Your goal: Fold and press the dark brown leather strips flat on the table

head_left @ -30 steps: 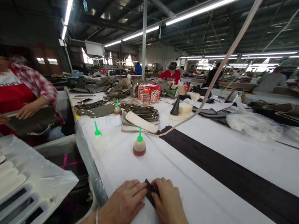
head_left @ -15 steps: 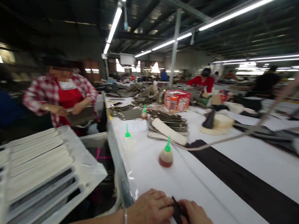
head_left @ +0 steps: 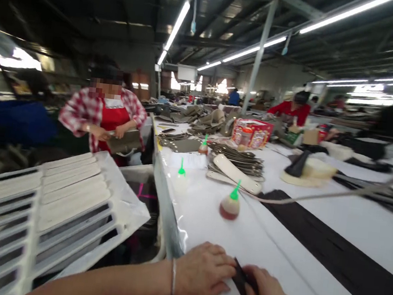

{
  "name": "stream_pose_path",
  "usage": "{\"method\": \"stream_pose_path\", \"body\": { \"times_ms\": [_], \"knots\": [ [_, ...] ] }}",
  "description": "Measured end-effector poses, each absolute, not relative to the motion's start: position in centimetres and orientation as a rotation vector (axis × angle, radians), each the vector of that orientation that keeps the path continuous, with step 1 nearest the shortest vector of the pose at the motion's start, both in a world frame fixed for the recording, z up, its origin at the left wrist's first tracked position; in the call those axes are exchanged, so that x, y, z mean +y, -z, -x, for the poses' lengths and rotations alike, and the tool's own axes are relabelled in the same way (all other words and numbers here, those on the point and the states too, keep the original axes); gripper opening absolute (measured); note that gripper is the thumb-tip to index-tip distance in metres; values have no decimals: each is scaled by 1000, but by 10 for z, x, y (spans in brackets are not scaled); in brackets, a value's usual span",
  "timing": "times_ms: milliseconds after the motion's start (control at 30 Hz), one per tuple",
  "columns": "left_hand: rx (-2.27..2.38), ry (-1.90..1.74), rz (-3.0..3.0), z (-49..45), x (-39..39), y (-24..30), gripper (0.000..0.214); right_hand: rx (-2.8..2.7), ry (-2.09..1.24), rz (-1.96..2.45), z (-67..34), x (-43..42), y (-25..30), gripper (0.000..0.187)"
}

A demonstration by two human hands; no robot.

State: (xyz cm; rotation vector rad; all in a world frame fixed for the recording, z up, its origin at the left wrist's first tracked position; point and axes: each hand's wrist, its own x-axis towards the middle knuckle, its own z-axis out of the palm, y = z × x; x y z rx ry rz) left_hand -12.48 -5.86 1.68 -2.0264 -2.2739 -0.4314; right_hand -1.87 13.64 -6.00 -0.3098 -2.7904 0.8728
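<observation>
Both of my hands are low in the head view, over the white tabletop [head_left: 209, 224]. Between them lies a narrow dark strip [head_left: 241, 281], slanting away from me. My left hand [head_left: 203, 272], with a bracelet at the wrist, has its fingers closed on the strip's left side. My right hand [head_left: 268, 293] grips the same strip from the right, thumb and fingers around it; part of the strip is hidden behind those fingers. Beyond my hands stands a squeeze bottle [head_left: 230, 206] with a green nozzle and reddish-brown liquid inside.
A slatted white rack [head_left: 36, 214] carrying pale strips stands at left. A long black strip [head_left: 333, 258] crosses the table at right. Farther back are stacked dark pieces [head_left: 241, 159], another green-tipped bottle [head_left: 181, 172] and a red box [head_left: 255, 130]. A co-worker in a red apron [head_left: 112, 119] stands beyond the rack.
The whole view has swung left, so table, rack and people appear farther right. My hands keep their hold on the dark strip, and more of my left forearm shows.
</observation>
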Motion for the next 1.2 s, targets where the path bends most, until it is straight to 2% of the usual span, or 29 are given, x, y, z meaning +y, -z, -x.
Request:
{"method": "stream_pose_path", "body": {
  "times_ms": [100,200,467,1000,1200],
  "knots": [
    [-2334,546,2052,126,-58,-19,31,-2789,-801,387,16,113,23,33],
    [-2331,533,2094,128,-56,-19,34,-2761,-808,471,15,102,13,34],
    [-2313,523,2064,128,-56,-11,37,-2705,-838,432,9,101,20,40],
    [-2341,510,2089,133,-59,-11,42,-2753,-253,238,3,95,22,40],
    [-2309,509,2131,139,-60,-18,39,-2754,-204,184,5,97,19,37]
  ]
}}
